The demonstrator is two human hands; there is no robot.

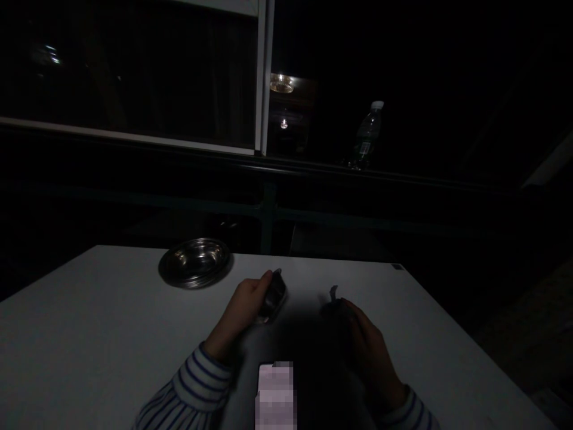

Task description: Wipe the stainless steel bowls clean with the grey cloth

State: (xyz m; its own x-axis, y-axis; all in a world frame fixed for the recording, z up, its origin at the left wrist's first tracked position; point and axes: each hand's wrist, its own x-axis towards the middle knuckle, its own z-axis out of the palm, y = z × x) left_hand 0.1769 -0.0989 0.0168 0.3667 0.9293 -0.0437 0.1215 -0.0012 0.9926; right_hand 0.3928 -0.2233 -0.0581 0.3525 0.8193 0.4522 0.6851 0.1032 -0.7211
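My left hand is closed on a small dark container with a shiny, angular rim, tilted above the white table. Its contents are too dark to make out. To the right, my right hand is in deep shadow, its fingers curled round a dark, crumpled-looking piece with a pale pointed tip sticking up. What that piece is cannot be told. The two hands are apart. Between my forearms, at the near edge of view, lies a phone with a lit, blurred-out screen.
A stack of shiny metal dishes stands at the far left of the white table. Beyond the table, a clear plastic bottle with a white cap stands by the window frame. The surroundings are very dark.
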